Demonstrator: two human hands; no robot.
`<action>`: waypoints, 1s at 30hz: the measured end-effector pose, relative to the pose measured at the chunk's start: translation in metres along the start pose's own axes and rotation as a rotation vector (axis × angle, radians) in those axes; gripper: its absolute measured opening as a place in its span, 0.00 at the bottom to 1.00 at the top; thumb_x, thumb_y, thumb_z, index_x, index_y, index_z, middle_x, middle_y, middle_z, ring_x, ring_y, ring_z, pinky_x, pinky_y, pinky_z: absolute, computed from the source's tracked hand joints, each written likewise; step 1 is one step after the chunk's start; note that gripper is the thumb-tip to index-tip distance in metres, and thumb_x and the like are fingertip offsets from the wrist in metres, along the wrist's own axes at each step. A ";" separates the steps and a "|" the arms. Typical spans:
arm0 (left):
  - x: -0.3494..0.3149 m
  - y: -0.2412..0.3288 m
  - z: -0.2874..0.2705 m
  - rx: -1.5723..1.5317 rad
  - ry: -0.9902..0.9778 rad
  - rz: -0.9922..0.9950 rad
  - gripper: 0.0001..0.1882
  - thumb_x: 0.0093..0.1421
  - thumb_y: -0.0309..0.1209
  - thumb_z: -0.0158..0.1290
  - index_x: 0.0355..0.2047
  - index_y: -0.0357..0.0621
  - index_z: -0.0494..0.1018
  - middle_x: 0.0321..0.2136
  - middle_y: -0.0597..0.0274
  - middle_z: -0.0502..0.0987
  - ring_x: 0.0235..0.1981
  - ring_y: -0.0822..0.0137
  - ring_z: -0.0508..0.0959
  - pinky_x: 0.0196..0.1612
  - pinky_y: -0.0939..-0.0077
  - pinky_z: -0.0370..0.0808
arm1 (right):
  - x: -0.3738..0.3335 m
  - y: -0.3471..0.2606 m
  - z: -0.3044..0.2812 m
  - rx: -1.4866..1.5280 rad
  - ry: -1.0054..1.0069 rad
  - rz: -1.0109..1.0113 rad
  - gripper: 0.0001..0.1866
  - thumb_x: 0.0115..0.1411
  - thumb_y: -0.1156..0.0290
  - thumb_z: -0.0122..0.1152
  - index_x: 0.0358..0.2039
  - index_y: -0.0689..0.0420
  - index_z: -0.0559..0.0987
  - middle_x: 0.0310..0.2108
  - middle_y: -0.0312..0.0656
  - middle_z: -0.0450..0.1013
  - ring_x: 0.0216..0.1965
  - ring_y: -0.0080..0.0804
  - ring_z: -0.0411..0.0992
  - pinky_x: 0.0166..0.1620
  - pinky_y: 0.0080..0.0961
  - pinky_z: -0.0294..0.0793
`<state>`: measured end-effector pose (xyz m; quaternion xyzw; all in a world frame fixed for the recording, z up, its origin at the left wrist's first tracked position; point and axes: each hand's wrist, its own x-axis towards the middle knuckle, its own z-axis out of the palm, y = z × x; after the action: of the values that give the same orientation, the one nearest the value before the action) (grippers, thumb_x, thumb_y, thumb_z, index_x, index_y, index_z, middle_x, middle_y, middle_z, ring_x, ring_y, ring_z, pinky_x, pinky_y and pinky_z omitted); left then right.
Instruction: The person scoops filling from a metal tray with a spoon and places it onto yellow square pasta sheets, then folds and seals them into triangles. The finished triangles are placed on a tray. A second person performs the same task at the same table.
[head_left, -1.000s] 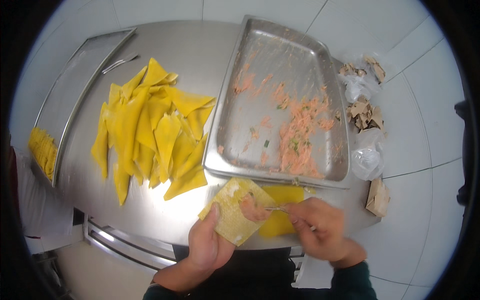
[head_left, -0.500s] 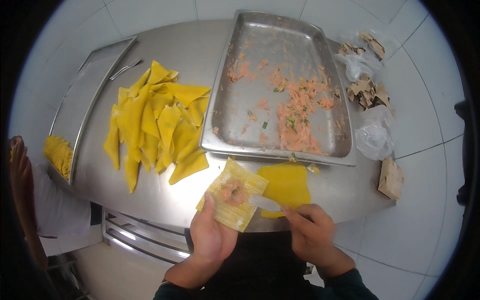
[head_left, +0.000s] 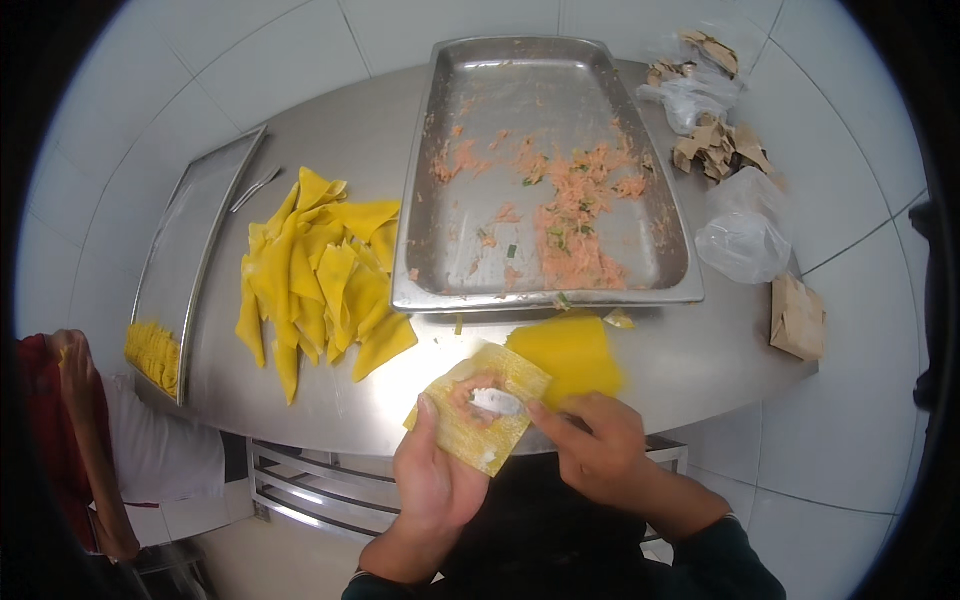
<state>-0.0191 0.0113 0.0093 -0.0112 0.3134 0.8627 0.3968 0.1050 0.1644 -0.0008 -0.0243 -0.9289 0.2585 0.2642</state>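
On my left hand (head_left: 440, 485) rests a square yellow dough wrapper (head_left: 520, 372), the thumb along its near left edge. A pinkish meat filling (head_left: 466, 400) with green bits is spread in its middle. My right hand (head_left: 608, 448) grips a pale plastic spoon (head_left: 494, 402), its bowl pressed into that filling; its handle is mostly hidden by the fingers. Just beyond, flat yellow wrappers (head_left: 575, 355) lie on the steel table. A deep metal pan (head_left: 480, 300) behind them holds more filling (head_left: 580, 250), with smears over its bottom.
Left of the pan are piled folded yellow dough pieces (head_left: 320, 275). Farther left lie a fork (head_left: 255, 188) and a metal tray (head_left: 205, 220) with yellow food at its near end. Plastic bags (head_left: 745, 235) and brown paper (head_left: 798, 318) line the right edge. A co-worker (head_left: 150, 450) stands at left.
My right hand has moved the spoon leftward from the wrapper's edge into the filling. The whole view has shifted, and more of the co-worker shows at left.
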 end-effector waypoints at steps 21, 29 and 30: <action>-0.019 -0.033 -0.004 0.317 -0.260 -0.001 0.28 0.71 0.46 0.49 0.61 0.38 0.62 0.57 0.52 0.70 0.56 0.60 0.73 0.61 0.63 0.70 | 0.002 -0.007 -0.008 0.117 0.334 0.034 0.12 0.46 0.74 0.76 0.34 0.53 0.87 0.19 0.34 0.70 0.18 0.32 0.68 0.23 0.26 0.65; -0.021 -0.041 -0.005 0.349 -0.148 0.057 0.24 0.63 0.31 0.60 0.56 0.37 0.66 0.48 0.57 0.75 0.49 0.67 0.77 0.55 0.70 0.73 | 0.011 -0.010 -0.018 0.467 0.200 0.343 0.14 0.49 0.75 0.73 0.39 0.59 0.85 0.27 0.44 0.77 0.23 0.34 0.75 0.27 0.24 0.71; -0.020 -0.040 -0.007 0.339 -0.159 0.044 0.24 0.63 0.31 0.61 0.55 0.37 0.66 0.48 0.57 0.75 0.49 0.67 0.77 0.56 0.70 0.73 | 0.010 -0.008 -0.019 0.533 0.170 0.333 0.14 0.49 0.76 0.72 0.39 0.59 0.85 0.28 0.45 0.78 0.24 0.36 0.76 0.27 0.24 0.72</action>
<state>0.0206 0.0135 -0.0120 0.1307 0.4222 0.8040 0.3977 0.1063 0.1686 0.0217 -0.1273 -0.7864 0.5293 0.2919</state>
